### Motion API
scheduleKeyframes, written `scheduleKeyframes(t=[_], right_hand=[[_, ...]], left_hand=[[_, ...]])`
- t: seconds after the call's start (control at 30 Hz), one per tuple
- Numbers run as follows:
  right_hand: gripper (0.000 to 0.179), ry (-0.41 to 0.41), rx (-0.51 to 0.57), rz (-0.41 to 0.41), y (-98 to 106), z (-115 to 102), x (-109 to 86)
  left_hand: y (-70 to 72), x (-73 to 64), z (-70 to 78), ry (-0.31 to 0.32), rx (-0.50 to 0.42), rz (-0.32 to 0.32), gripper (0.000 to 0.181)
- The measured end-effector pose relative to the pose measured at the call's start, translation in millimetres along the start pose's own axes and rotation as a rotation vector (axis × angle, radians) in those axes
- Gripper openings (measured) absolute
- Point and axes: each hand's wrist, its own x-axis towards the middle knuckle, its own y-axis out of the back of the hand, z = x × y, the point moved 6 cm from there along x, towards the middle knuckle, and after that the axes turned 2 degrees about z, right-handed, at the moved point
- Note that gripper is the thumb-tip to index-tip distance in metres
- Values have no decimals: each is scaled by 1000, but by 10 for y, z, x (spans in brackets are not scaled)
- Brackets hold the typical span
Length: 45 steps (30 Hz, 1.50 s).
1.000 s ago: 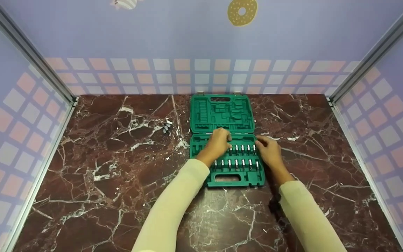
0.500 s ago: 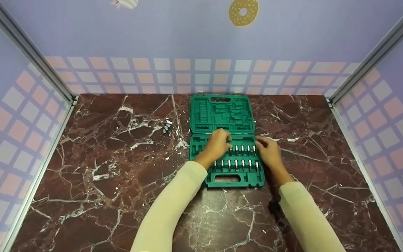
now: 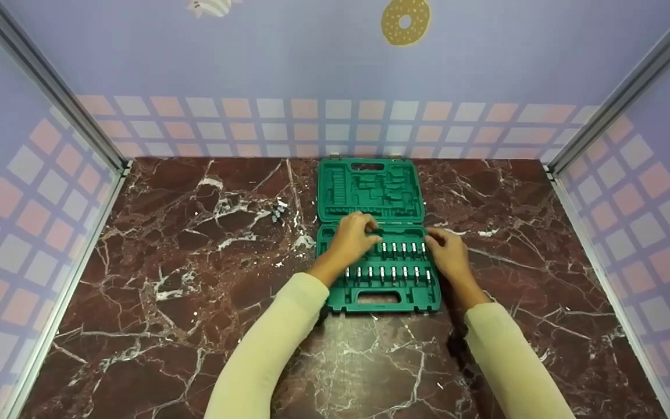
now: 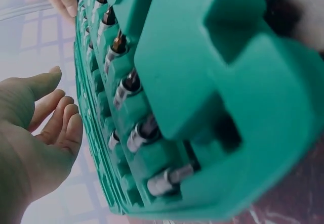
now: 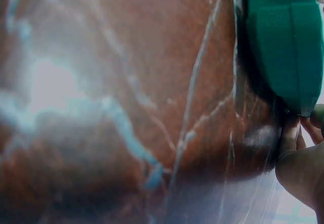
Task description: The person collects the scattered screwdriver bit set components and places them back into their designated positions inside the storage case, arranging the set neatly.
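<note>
An open green tool case (image 3: 370,189) lies on the table, its lid folded back toward the wall. Two rows of silver bit sockets (image 3: 394,273) stand in slots in its near half; the left wrist view shows these bit sockets (image 4: 126,87) close up with dark and brass-coloured tips. My left hand (image 3: 352,238) hovers over the left of the back row. In the left wrist view the left hand (image 4: 45,128) has its thumb and fingers apart, nothing between them. My right hand (image 3: 450,253) holds the case's right edge near the hinge, its fingertips (image 5: 289,133) at the corner.
A small cluster of grey metal pieces (image 3: 278,211) lies on the marbled table (image 3: 195,302) left of the case. A purple wall (image 3: 288,64) with a checkered band rises right behind the lid; side walls stand left and right.
My left hand has drawn slightly left and its fingers have spread from the back row, showing more of the sockets. The right hand stays at the case's edge.
</note>
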Motion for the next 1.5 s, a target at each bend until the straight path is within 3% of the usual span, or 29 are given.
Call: scheduleKeyframes(t=[0.3, 0.67, 1.1, 1.27, 1.5], right_hand=[[30, 0, -3, 1, 14, 11, -3], [31, -1, -10, 7, 29, 22, -1], [32, 18, -29, 6, 33, 10, -1], [32, 20, -24, 6, 18, 7, 3], [32, 10, -16, 5, 1, 13, 4]], left_hand=[[176, -82, -111, -20, -31, 7, 30], [386, -208, -291, -67, -42, 61, 30], [840, -340, -587, -122, 6, 194, 30], [980, -370, -745, -111, 51, 233, 33], [1142, -420, -972, -53, 123, 229, 37]])
